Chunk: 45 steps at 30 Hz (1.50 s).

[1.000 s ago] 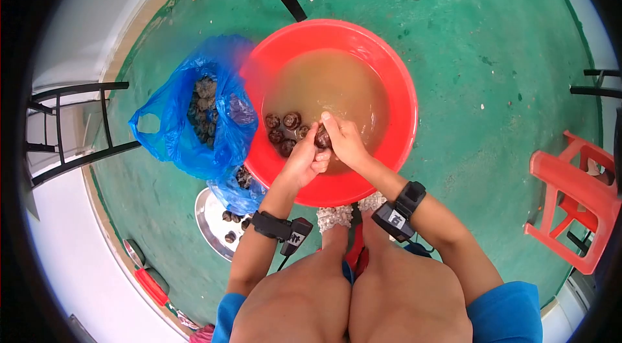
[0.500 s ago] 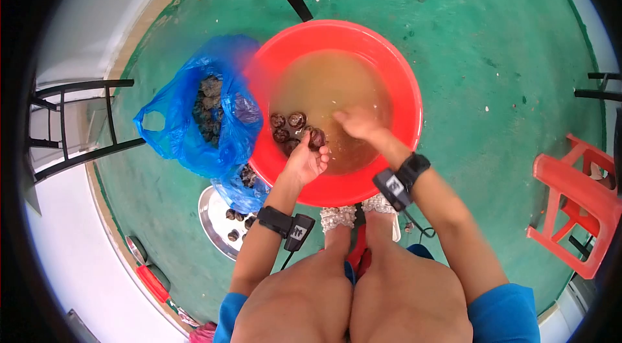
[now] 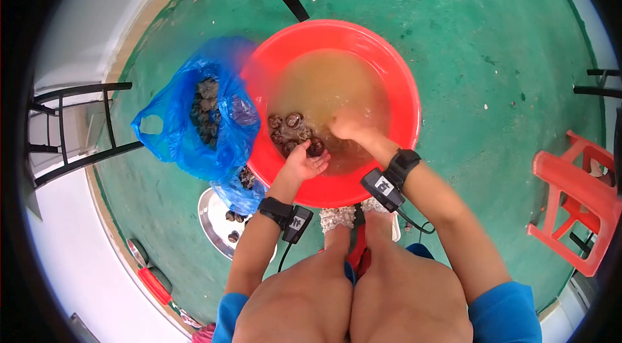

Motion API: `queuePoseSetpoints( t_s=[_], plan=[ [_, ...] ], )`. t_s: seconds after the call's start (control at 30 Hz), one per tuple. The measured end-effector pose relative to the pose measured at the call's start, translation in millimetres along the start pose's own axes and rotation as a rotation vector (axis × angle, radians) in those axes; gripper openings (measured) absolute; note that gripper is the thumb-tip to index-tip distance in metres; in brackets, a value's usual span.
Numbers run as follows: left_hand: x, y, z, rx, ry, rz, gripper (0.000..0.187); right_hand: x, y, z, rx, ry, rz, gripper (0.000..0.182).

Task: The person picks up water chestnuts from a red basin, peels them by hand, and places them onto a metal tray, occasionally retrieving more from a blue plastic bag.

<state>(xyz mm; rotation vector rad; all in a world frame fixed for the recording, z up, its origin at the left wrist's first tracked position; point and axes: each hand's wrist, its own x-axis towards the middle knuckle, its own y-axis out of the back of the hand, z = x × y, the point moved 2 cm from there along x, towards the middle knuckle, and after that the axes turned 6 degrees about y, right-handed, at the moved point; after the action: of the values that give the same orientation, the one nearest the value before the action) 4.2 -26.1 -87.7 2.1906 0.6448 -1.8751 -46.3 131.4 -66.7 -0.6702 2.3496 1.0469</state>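
A red basin (image 3: 405, 83) of cloudy brown water stands on the floor before my feet. Several dark round shells (image 3: 295, 120) lie together at its left side. My left hand (image 3: 307, 163) is at the near left inside of the basin, palm up with fingers apart, right beside a dark shell (image 3: 315, 146); it grips nothing. My right hand (image 3: 345, 128) dips into the water near the middle, and its fingers are hidden by the murky water.
Left of the basin sits an open blue bag (image 3: 175, 142) of grey-brown lumps. A smaller blue bag (image 3: 234, 195) and a metal tray (image 3: 210, 223) with dark shells lie below it. A red stool (image 3: 570, 194) is at right; a black rack (image 3: 84, 87) stands far left.
My left hand has let go of a dark shell, which now lies among the others, and its fingers have opened. My right hand has moved slightly left and lower in the water.
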Motion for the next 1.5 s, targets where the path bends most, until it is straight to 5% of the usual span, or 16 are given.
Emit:
queuePoseSetpoints(
  t_s=[0.1,0.2,0.27,0.33,0.47,0.57,0.7,1.1,1.33,1.5],
  plan=[
    [0.9,5.0,3.9,0.005,-0.019,0.029,0.032,-0.9,-2.4,41.1,-0.282,-0.334,0.130,0.027],
    [5.7,8.1,4.8,0.037,-0.014,0.047,0.032,8.1,-45.6,66.4,-0.163,-0.067,-0.007,0.026],
    [8.6,9.3,5.1,0.067,-0.007,0.048,0.032,36.7,-80.9,62.7,0.083,0.015,-0.209,0.023],
    [13.5,11.7,5.1,0.047,-0.029,0.080,0.031,0.7,-55.2,2.5,1.206,-0.104,-0.486,0.023],
    [5.4,14.2,8.4,0.186,-0.102,-0.091,0.033,-8.9,-25.7,-32.6,0.845,0.089,-0.385,0.029],
    [-29.7,-5.8,-0.3,0.130,-0.235,-0.113,0.034,-18.5,-17.7,-24.8,0.244,0.508,0.392,0.036],
    [-62.8,-27.8,-9.8,0.167,-0.308,-0.445,0.026,-47.8,-12.1,-32.8,0.230,0.381,0.070,0.039],
    [-69.8,-24.7,-13.2,0.232,-0.232,-0.521,0.028,-69.0,-14.7,-34.1,0.487,0.368,0.327,0.029],
    [-67.0,-27.1,-14.8,0.273,-0.285,-0.388,0.030,-54.8,-29.6,-25.7,0.627,0.279,0.441,0.031],
    [-69.1,-21.8,-12.5,0.414,-0.417,-0.263,0.029,-62.2,-25.4,-25.3,0.713,0.441,0.396,0.035]
  ],
)
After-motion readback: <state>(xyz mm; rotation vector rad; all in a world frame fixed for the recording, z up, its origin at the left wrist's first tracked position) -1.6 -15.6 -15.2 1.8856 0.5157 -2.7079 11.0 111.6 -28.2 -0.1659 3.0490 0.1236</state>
